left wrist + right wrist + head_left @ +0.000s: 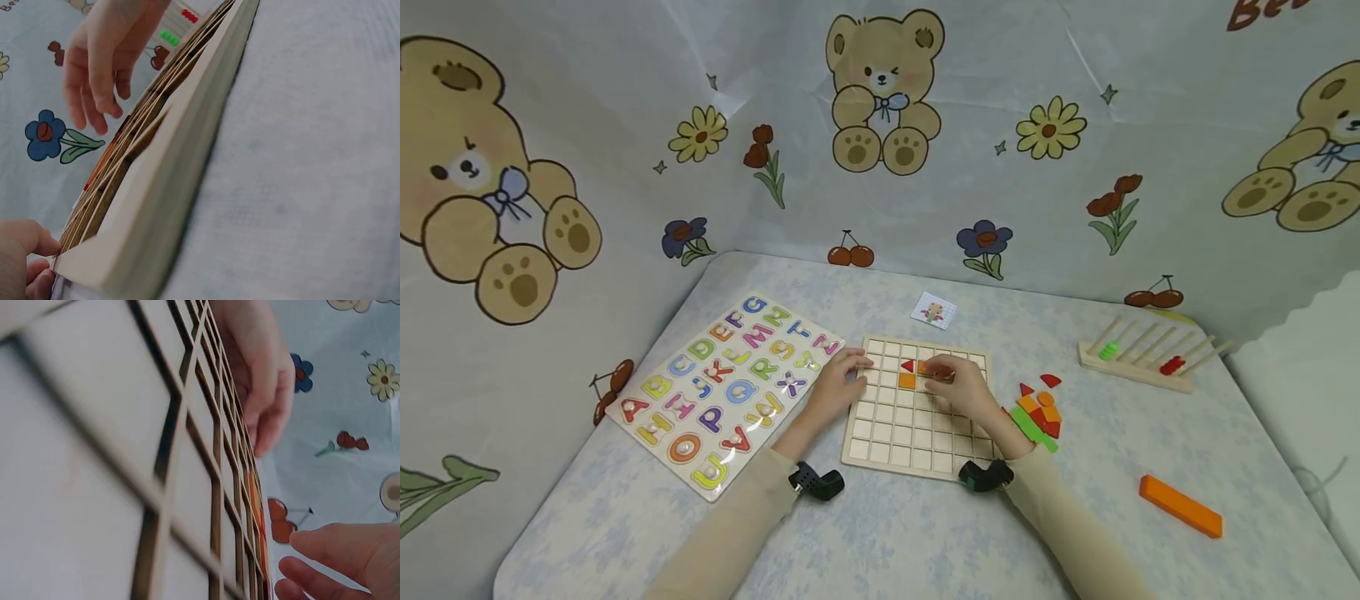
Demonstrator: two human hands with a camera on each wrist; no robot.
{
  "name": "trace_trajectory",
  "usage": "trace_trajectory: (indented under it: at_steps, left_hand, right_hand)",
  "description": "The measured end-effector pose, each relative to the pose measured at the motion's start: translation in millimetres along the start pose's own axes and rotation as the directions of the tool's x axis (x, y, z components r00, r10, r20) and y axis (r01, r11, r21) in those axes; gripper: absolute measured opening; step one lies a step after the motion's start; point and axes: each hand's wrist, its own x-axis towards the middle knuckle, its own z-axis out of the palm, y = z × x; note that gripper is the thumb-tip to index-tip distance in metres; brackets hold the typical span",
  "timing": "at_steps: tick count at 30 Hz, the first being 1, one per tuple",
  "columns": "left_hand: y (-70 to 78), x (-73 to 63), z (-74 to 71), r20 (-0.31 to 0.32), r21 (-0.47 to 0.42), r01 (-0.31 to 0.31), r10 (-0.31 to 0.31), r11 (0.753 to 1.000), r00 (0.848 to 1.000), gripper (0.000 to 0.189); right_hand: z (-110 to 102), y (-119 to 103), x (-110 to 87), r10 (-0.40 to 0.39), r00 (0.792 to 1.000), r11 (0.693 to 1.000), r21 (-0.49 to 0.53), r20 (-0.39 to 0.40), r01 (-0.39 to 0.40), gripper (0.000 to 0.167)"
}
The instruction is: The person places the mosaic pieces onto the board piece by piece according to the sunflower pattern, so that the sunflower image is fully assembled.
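Note:
A wooden grid board [880, 454] lies in front of me with small square cells. My left hand [835, 387] grips its left edge, the thumb on top in the left wrist view. Over the upper middle of the board is my right hand [958, 387], its fingers loosely bent beside an orange piece [922, 367] that they partly cover. In both wrist views no piece shows between those fingers. A red triangle [908, 365] and an orange square [907, 381] sit in neighbouring cells.
Loose red, orange and green pieces [1037, 417] lie right of the board. A letter puzzle [722, 392] is at the left, a small pattern card [934, 310] behind. At the right are a peg rack [1138, 367] with green and red rings and an orange block [1180, 506].

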Motion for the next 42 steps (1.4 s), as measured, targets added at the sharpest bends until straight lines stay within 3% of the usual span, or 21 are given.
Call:
trace_trajectory:
  at_steps: [8,13,16,21,28,35,38,42]
  left_hand:
    - [-3.3,-1.1,-1.3,-0.007,0.003,0.005,-0.005,1.0,1.0,0.022]
    - [-5.3,-1.6,-1.8,-0.006,-0.001,0.014,-0.014,1.0,1.0,0.022]
    - [-6.9,-1.3,-2.7,-0.002,0.001,0.02,-0.02,1.0,1.0,0.022]
    - [-6.9,-2.8,-4.2,-0.012,0.0,0.011,-0.011,1.0,1.0,0.022]
    - [-6.6,-4.5,-2.0,-0.01,0.005,0.019,-0.019,1.0,1.0,0.02]
    - [-4.6,-0.9,0.5,-0.014,0.013,0.015,-0.014,1.0,1.0,0.021]
    - [-2.9,-0.8,0.7,-0.017,0.012,0.011,-0.011,1.0,1.0,0.021]
    - [-1.6,-1.1,2.0,-0.008,0.0,0.018,-0.018,1.0,1.0,0.021]
  right_hand:
    - [-49,33,-34.5,0.038,0.986,0.992,-0.112,-0.161,-0.056,0.027]
    - [-81,55,-56.7,0.162,0.949,0.963,-0.166,-0.269,-0.212,0.028]
    - [-94,68,-68.1,0.253,0.924,0.939,-0.159,-0.286,-0.306,0.03]
    - [-97,81,-75.4,0.316,0.909,0.928,-0.112,-0.273,-0.356,0.033]
    - [-90,83,-72.4,0.266,0.912,0.943,-0.113,-0.313,-0.313,0.033]
    - [-88,73,-67.4,0.243,0.883,0.947,-0.097,-0.402,-0.305,0.031]
    - [-80,56,-59.8,0.222,0.9,0.962,-0.066,-0.375,-0.265,0.031]
    - [-56,30,-42.6,0.158,0.951,0.986,-0.011,-0.266,-0.167,0.031]
